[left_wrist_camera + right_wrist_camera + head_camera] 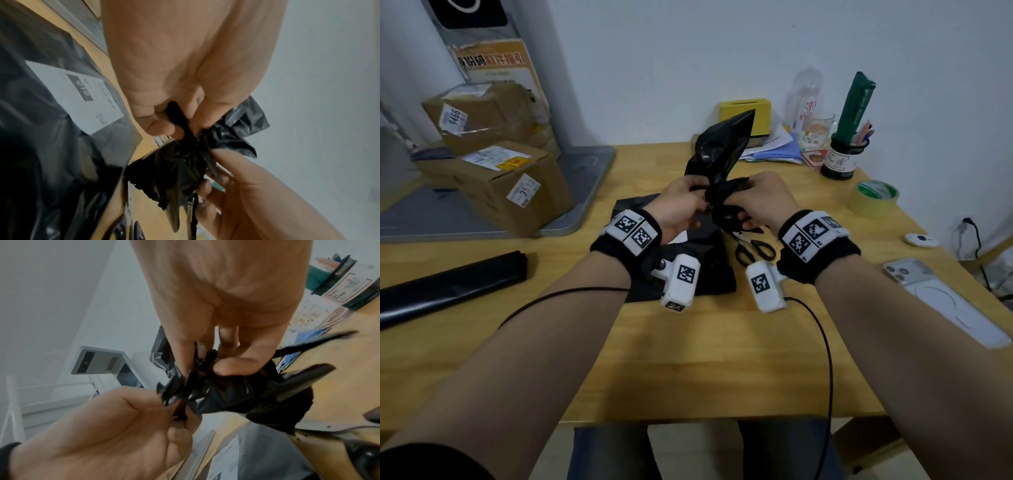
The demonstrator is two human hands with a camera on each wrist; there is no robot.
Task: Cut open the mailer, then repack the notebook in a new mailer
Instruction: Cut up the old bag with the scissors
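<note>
A crumpled piece of black mailer plastic (717, 161) is held up over the middle of the table. My left hand (681, 205) pinches its lower part from the left, and my right hand (763, 202) grips it from the right, fingers curled. In the left wrist view my left hand (180, 126) pinches a twisted strand of the plastic (174, 165). In the right wrist view my right hand (205, 365) grips the bunched plastic (226, 392). Under my hands a black mailer (710, 274) with a white label (82, 95) lies flat. No notebook shows.
Black scissors (755, 250) lie on the table just right of the flat mailer. A roll of black mailers (448, 284) lies at the left. Cardboard boxes (500, 164) stand back left. A tape roll (873, 198), phone (941, 301) and pen holder (842, 157) are at the right.
</note>
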